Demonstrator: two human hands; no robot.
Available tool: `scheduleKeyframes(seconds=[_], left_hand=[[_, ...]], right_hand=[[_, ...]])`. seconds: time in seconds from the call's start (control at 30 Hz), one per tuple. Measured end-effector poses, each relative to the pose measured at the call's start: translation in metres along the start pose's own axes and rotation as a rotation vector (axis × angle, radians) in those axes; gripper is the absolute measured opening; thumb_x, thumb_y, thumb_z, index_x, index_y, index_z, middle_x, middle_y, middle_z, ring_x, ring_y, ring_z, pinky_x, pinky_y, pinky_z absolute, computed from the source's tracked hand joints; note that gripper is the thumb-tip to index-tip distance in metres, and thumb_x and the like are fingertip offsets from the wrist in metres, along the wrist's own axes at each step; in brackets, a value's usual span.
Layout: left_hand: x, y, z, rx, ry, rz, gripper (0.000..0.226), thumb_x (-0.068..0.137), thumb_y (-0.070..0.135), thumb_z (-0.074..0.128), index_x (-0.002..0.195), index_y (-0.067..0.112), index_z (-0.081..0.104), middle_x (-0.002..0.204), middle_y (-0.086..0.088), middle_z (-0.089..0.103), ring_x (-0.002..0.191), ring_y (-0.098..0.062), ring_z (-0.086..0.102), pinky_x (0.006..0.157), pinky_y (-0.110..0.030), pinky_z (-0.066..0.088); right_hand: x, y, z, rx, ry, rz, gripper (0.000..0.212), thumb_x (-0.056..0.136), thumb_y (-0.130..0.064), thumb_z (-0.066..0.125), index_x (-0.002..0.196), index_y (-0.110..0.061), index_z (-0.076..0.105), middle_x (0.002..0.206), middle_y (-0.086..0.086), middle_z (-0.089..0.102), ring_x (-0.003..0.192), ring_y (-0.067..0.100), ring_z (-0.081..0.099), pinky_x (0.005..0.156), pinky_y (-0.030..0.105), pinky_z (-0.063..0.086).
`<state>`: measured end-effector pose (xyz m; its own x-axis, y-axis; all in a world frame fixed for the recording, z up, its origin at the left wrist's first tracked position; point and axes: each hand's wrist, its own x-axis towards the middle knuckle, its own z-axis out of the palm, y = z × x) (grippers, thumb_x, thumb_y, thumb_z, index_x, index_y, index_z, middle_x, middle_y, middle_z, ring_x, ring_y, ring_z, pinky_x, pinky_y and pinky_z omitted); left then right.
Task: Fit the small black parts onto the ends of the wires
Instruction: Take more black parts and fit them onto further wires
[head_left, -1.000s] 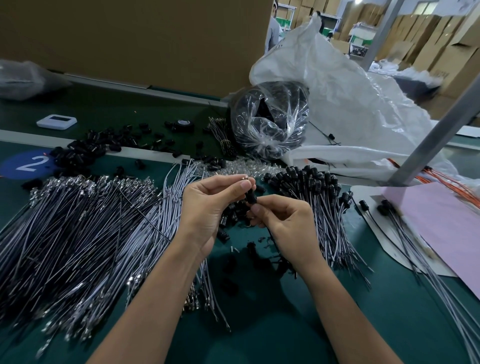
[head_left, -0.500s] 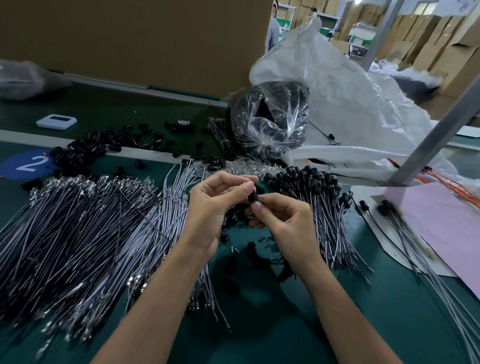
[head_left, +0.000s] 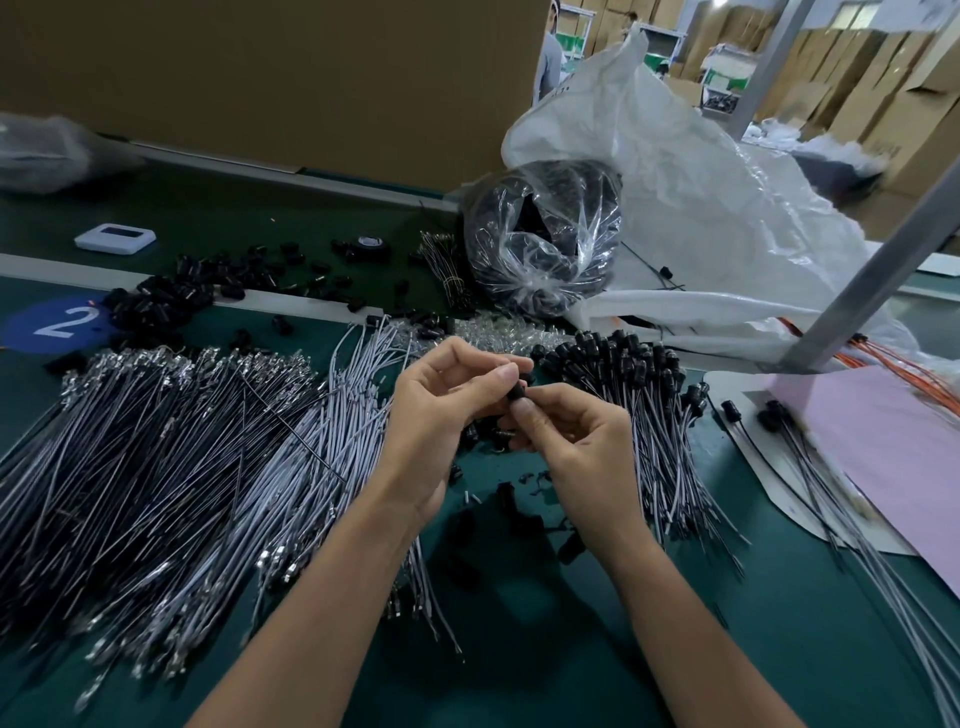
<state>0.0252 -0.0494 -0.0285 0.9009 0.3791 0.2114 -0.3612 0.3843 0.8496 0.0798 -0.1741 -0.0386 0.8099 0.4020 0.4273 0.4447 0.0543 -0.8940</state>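
Note:
My left hand (head_left: 441, 415) and my right hand (head_left: 576, 441) meet above the green table, fingertips together. Between them sits one small black part (head_left: 517, 393), pinched by the thumb and fingers of both hands. Any wire end inside it is hidden by my fingers. A big spread of grey and black wires with metal ends (head_left: 171, 467) lies to the left. A bundle of wires with black parts fitted (head_left: 628, 364) lies just right of my hands. Loose black parts (head_left: 511, 499) are scattered under my wrists.
More loose black parts (head_left: 208, 286) lie at the back left beside a blue "2" label (head_left: 57, 322). A clear bag of black parts (head_left: 540, 244), a large white sack (head_left: 701, 234), a grey post (head_left: 872, 280), pink paper (head_left: 893, 447) and a white device (head_left: 115, 238) ring the workspace.
Both hands stayed together at the same spot. The fingers shifted slightly around the black part, with my right thumb now closer under it.

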Motion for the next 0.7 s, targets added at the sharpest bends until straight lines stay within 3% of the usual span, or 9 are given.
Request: scheduleKeyframes(seconds=[0.13, 0.2, 0.33, 0.43, 0.57, 0.7], left_hand=[[0.000, -0.005, 0.004, 0.082, -0.050, -0.070, 0.043, 0.067, 0.015, 0.078, 0.108, 0.005, 0.067, 0.101, -0.009, 0.076, 0.090, -0.017, 0.071, 0.078, -0.025, 0.056], [0.000, -0.007, 0.006, 0.129, -0.041, -0.092, 0.039, 0.067, 0.016, 0.078, 0.104, 0.005, 0.073, 0.098, -0.012, 0.076, 0.089, -0.019, 0.071, 0.079, -0.026, 0.056], [0.000, -0.008, 0.005, 0.077, -0.001, -0.052, 0.030, 0.069, 0.018, 0.077, 0.097, 0.006, 0.077, 0.095, -0.012, 0.076, 0.088, -0.019, 0.073, 0.078, -0.024, 0.057], [-0.001, -0.007, 0.008, 0.042, 0.022, 0.005, 0.025, 0.070, 0.013, 0.076, 0.094, 0.008, 0.077, 0.092, -0.011, 0.077, 0.086, -0.017, 0.074, 0.073, -0.020, 0.056], [-0.002, -0.007, 0.014, 0.020, 0.053, 0.070, 0.023, 0.068, 0.009, 0.075, 0.092, 0.009, 0.076, 0.088, -0.010, 0.077, 0.085, -0.018, 0.074, 0.073, -0.021, 0.057], [-0.004, -0.007, 0.016, 0.011, 0.047, 0.126, 0.021, 0.071, 0.009, 0.074, 0.092, 0.009, 0.075, 0.087, -0.008, 0.077, 0.084, -0.017, 0.075, 0.073, -0.019, 0.057]], right_hand=[[0.001, 0.004, -0.003, -0.036, 0.047, -0.027, 0.009, 0.089, -0.010, 0.068, 0.088, -0.016, 0.075, 0.078, -0.001, 0.074, 0.072, 0.011, 0.070, 0.067, 0.024, 0.054], [0.002, 0.006, -0.004, -0.042, 0.065, -0.026, 0.014, 0.088, -0.005, 0.067, 0.090, -0.016, 0.075, 0.084, -0.002, 0.075, 0.078, 0.013, 0.071, 0.070, 0.025, 0.055], [0.001, 0.006, -0.003, -0.015, 0.040, -0.052, 0.006, 0.087, -0.019, 0.068, 0.088, -0.018, 0.074, 0.081, -0.004, 0.075, 0.078, 0.011, 0.072, 0.071, 0.021, 0.055], [0.001, 0.004, -0.001, 0.003, 0.027, -0.070, 0.007, 0.089, -0.018, 0.068, 0.085, -0.022, 0.073, 0.080, -0.002, 0.074, 0.078, 0.013, 0.073, 0.072, 0.020, 0.055], [0.000, 0.003, -0.001, 0.011, 0.033, -0.078, 0.009, 0.087, -0.025, 0.068, 0.082, -0.019, 0.072, 0.078, 0.000, 0.073, 0.077, 0.017, 0.071, 0.075, 0.029, 0.057], [0.001, 0.004, 0.000, 0.026, 0.022, -0.083, 0.008, 0.089, -0.016, 0.069, 0.082, -0.013, 0.071, 0.077, 0.001, 0.072, 0.078, 0.019, 0.070, 0.077, 0.031, 0.057]])
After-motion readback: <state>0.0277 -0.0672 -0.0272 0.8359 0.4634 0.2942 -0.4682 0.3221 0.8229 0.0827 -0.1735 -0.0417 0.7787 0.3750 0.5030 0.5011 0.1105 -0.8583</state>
